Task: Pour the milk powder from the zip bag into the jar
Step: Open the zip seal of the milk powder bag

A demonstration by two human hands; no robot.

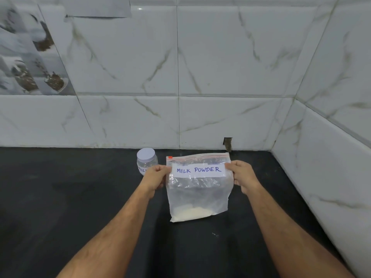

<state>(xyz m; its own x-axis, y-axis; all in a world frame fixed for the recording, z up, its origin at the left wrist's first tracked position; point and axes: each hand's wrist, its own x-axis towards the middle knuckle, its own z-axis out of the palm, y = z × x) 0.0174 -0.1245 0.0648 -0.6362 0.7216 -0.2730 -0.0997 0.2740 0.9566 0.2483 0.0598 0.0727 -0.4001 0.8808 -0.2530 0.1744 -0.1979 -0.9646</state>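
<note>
A clear zip bag [198,193] with a white label reading MILK POWDER is held upright over the black counter. White powder [190,214] lies in its bottom. Its red zip strip along the top looks closed. My left hand [155,176] grips the bag's upper left edge and my right hand [242,175] grips its upper right edge. A small clear jar [146,160] with a white lid on stands behind my left hand, near the wall; my hand partly hides its label.
The black counter [70,197] runs to a tiled marble-look wall [220,77] at the back and another tiled wall [331,157] on the right, forming a corner. A small dark gap [227,143] shows in the back wall just above the counter.
</note>
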